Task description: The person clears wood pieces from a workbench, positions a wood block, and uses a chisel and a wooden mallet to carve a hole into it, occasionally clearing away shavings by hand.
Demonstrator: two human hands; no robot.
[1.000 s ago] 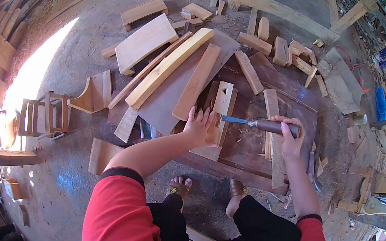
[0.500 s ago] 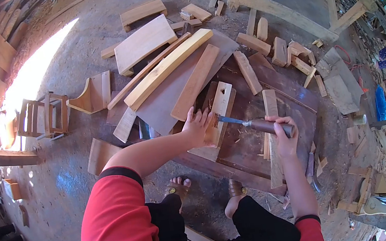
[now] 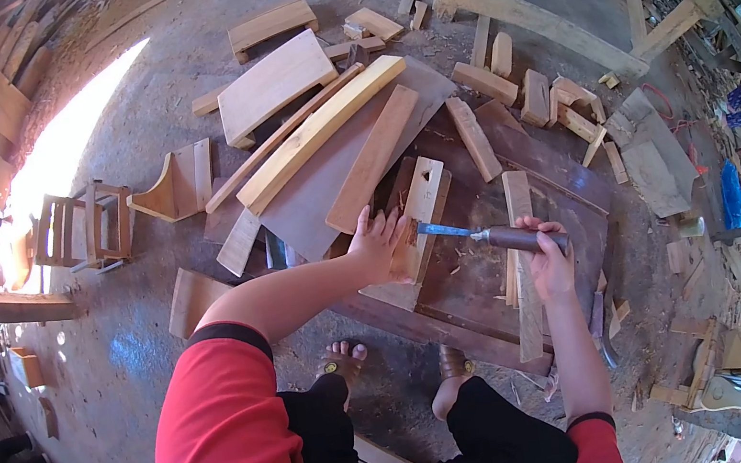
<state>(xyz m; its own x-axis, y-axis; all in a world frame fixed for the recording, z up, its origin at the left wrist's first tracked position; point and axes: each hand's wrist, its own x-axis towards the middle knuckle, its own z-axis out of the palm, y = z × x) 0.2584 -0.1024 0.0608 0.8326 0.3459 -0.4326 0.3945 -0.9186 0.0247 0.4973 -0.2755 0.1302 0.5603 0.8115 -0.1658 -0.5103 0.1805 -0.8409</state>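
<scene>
My right hand [image 3: 551,265] is wrapped round the dark brown handle of a chisel [image 3: 513,239]. The chisel lies nearly level, its metal blade pointing left. Its tip meets the side of a pale wooden block [image 3: 425,192] near a dark recess; the exact contact is hard to make out. A small dark hole shows near the block's far end. My left hand [image 3: 380,247] lies on the near part of this block with its fingers spread, fingertips close to the chisel tip. Part of the block is hidden under that hand.
A dark work board [image 3: 565,176] lies beneath, with a narrow wood strip [image 3: 529,289] on it. Planks, including a yellowish beam [image 3: 317,138], are stacked beyond. Offcuts [image 3: 536,99] lie to the right. A wooden frame [image 3: 551,23] stands at the upper right.
My right hand and the chisel handle have shifted slightly right, and the blade sits a little flatter. My left hand stays on the block.
</scene>
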